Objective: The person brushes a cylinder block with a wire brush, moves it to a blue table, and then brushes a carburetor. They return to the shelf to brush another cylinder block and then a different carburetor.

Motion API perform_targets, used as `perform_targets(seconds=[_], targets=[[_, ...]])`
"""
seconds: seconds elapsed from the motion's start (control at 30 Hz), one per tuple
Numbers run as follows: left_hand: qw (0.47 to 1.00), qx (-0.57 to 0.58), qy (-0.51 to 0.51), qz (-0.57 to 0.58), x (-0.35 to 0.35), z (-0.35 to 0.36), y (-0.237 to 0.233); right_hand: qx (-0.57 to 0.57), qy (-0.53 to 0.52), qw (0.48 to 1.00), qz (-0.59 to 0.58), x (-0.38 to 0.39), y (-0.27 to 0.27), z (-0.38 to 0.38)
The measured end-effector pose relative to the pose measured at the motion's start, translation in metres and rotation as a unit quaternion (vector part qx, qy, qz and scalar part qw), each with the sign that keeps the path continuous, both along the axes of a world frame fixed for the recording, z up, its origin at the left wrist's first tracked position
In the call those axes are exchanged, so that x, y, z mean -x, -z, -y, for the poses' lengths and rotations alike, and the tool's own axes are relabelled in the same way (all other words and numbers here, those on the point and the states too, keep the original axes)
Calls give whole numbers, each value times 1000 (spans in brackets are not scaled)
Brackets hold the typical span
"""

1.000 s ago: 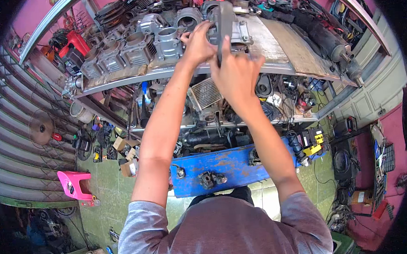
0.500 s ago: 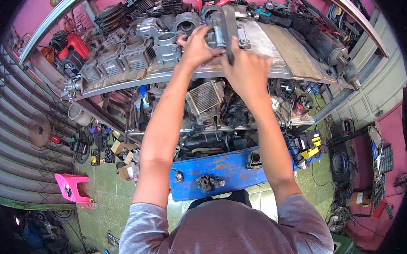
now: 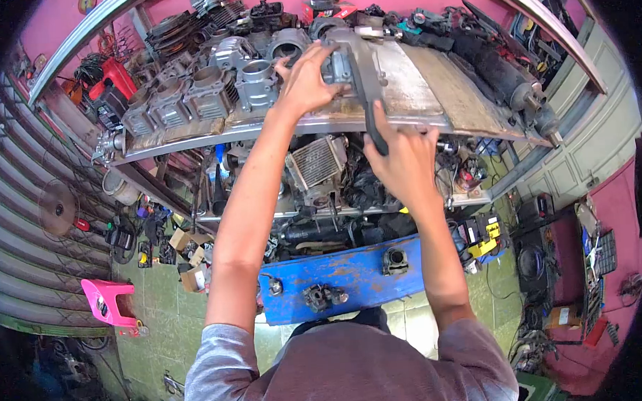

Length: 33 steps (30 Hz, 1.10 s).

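Note:
My left hand (image 3: 307, 86) is at the middle of the upper shelf, thumb and fingers on either side of a grey metal engine part (image 3: 339, 65). A long dark grey metal piece (image 3: 365, 73) lies just right of that part, and its lower end sticks out over the shelf's front edge. My right hand (image 3: 407, 164) is around this lower end, with one finger stretched along it. Whether the two grey pieces are joined, I cannot tell. A cylinder block (image 3: 258, 85) stands left of my left hand.
More cylinder blocks (image 3: 209, 91) line the shelf's left side. A wooden board (image 3: 452, 87) and a dark exhaust (image 3: 506, 81) lie to the right. Below are a radiator (image 3: 316, 163) and a blue bench (image 3: 360, 285) with small metal parts. A pink stool (image 3: 105, 303) stands left.
My right hand has moved down and right, toward me. The long grey piece now reaches farther over the shelf edge. The whole view has shifted slightly.

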State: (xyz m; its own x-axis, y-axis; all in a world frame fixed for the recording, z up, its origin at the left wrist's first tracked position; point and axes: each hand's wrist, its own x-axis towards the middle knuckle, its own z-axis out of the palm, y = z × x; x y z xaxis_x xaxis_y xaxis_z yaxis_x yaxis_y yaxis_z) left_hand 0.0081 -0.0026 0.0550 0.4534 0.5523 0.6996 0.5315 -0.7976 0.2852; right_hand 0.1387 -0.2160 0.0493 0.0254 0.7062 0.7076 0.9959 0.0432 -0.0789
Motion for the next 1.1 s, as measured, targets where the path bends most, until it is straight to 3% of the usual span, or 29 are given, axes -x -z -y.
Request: perform_targets(seconds=[0.1,0.23,0.37,0.43,0.53,0.7,0.77,0.8,0.97,1.1], targets=[[1000,-4,1,-15,-1,6,-6,-22,12,1000,-3,-8,-5,-12],[1000,-1,-12,-4,-4,15,-7,31,39,997,-66,-6,-24,-50],[999,11,-41,-29,-2,16,-10,-37,-11,999,13,1,5,-8],[1000,-20,-17,-16,-1,14,-6,-9,-38,999,-5,-1,2,-7],[999,-34,8,13,0,13,2,22,35,998,-42,-5,-18,-37],[998,-19,-36,-42,-2,14,-11,55,29,993,-105,-8,-14,-23],[998,-24,-38,-37,-2,8,-9,-116,-34,993,-15,-4,19,-7],[999,-18,-15,-38,0,8,-9,-6,-27,998,-50,1,17,6],[1000,-16,-15,-9,-2,3,-2,24,22,997,-71,8,-15,-34],[999,-15,-38,-34,-1,7,-10,27,23,993,-109,16,-4,-17]])
